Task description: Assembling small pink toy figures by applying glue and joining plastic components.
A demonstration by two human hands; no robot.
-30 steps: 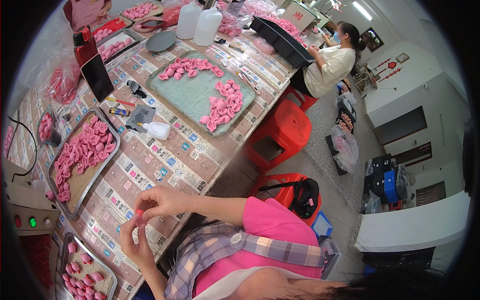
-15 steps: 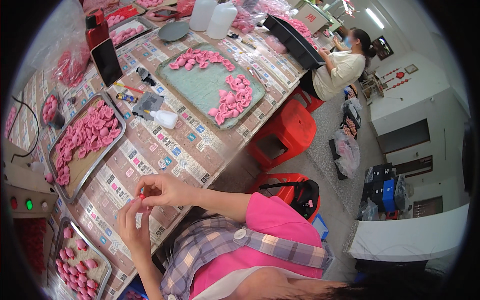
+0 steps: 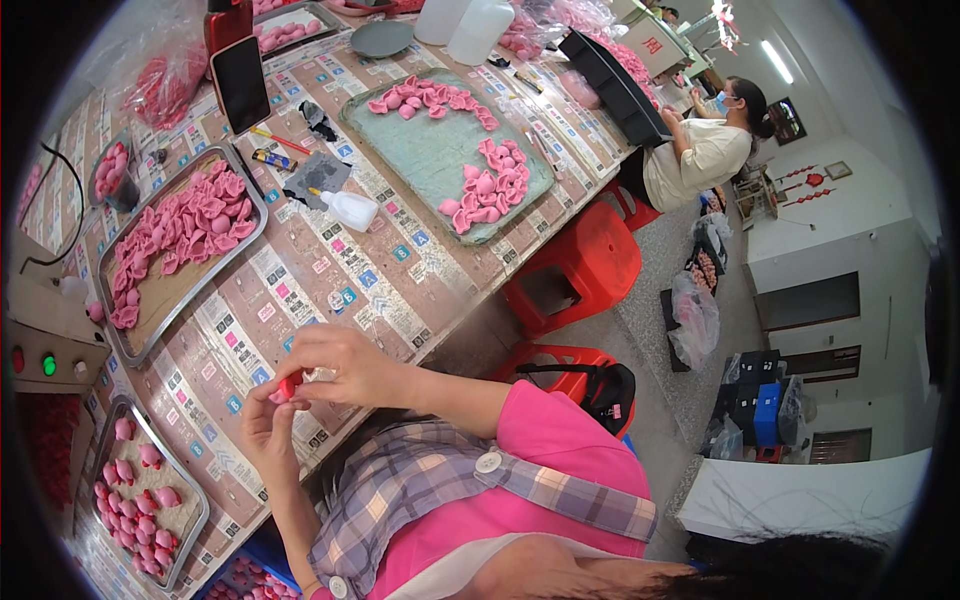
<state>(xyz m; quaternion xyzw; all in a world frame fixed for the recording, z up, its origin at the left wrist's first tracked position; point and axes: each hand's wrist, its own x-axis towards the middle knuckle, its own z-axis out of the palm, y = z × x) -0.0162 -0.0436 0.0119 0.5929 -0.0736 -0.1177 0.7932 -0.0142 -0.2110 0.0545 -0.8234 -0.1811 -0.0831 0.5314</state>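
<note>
My left hand [image 3: 268, 435] and my right hand [image 3: 345, 368] meet above the near edge of the table. Between their fingertips is a small red and pink piece [image 3: 289, 385], partly covered by the fingers. Both hands are closed in a pinch on it. Left of my hands lies a metal tray [image 3: 185, 550] with several round pink pieces bearing small red parts. Farther off, a larger metal tray [image 3: 150, 340] holds a heap of pink folded pieces [image 3: 180, 235] and some balls.
A green board [image 3: 410, 145] carries more pink pieces. A white squeeze bottle [image 3: 350, 210], a propped phone [image 3: 240, 85] and a cup of pink balls [image 3: 115, 175] stand on the table. Red stools [image 3: 575, 265] line its right side, where a co-worker [image 3: 705, 150] sits by a black tray [image 3: 615, 85].
The view has shifted slightly. My hands stay together, and more of the red part shows between the fingertips as my right fingers have moved over it.
</note>
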